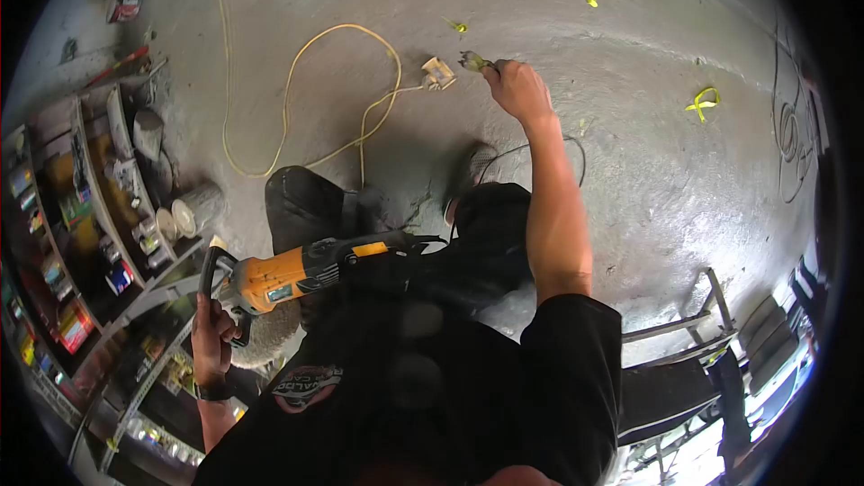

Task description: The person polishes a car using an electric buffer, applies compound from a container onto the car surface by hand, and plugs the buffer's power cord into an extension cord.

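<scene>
My left hand (212,340) is wrapped round the black handle of an orange and black power polisher (279,281), which lies across my lap with a fluffy pad (270,335) under its head. My right arm reaches forward over the floor. In my right hand (519,90) is a greenish plug (473,61), gripped at its rear, with its front end pointing left. Just left of the plug, a pale socket box (439,74) rests on the floor at the end of a yellow cord (288,94).
Shelves (103,243) full of small items stand at the left, beside a cylindrical container (200,207). Yellow strips (705,104) lie on the concrete floor (630,162). A coiled dark cable (789,139) is at the far right, a metal-framed bench (666,396) at the lower right.
</scene>
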A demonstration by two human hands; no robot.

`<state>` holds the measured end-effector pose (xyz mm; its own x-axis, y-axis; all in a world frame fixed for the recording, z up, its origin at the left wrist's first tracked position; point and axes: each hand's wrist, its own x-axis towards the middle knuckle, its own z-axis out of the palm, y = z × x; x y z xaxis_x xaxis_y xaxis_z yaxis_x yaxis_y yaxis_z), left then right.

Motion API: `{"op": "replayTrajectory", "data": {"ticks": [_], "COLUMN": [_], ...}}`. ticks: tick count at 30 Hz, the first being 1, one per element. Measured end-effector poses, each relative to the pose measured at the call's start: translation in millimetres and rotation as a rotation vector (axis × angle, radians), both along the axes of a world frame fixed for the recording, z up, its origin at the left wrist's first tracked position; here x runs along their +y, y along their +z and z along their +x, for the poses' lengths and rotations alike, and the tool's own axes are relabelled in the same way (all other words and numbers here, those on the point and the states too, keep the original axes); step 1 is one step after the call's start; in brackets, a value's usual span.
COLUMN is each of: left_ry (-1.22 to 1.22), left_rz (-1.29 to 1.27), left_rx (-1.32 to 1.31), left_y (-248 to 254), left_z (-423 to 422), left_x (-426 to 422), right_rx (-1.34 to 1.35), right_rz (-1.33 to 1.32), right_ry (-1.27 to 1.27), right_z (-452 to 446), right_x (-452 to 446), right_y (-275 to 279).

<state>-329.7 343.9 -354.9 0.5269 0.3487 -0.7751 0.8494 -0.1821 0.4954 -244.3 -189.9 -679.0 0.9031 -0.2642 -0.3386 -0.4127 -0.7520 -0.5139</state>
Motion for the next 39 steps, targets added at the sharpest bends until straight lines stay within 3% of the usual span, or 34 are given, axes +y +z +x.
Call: {"op": "replayTrajectory", "data": {"ticks": [2, 9, 18, 21, 25, 29, 35, 39], "left_ry": [0.003, 0.031, -0.217, -0.408, -0.461, -0.481, -1.085, -1.244], "left_rz": [-0.055, -0.401, -0.552, -0.373, -0.285, -0.29, -0.041, -0.166], "left_rx": [-0.058, -0.145, -0.068, -0.143, -0.095, 0.021, -0.011, 0.126], "left_y": [-19, -87, -96, -112, -140, -134, -114, -103], "left_z": [2, 2, 31, 42, 80, 104, 119, 142], "left_x": [-23, -43, -40, -29, -2, -5, -4, 7], "right_rx": [-0.03, -0.155, -0.312, -0.307, -0.357, -0.311, -0.204, -0.154], "right_rz": [0.038, -0.191, -0.251, -0.24, -0.228, -0.241, -0.25, -0.245], "right_ry": [0.014, -0.024, -0.048, -0.073, -0.081, -0.049, -0.071, -0.106], "right_z": [5, -8, -36, -37, -39, -43, -49, -59], "right_x": [-7, -29, -9, 7, 18, 22, 27, 23], "right_y": [3, 46, 69, 95, 105, 105, 114, 109]}}
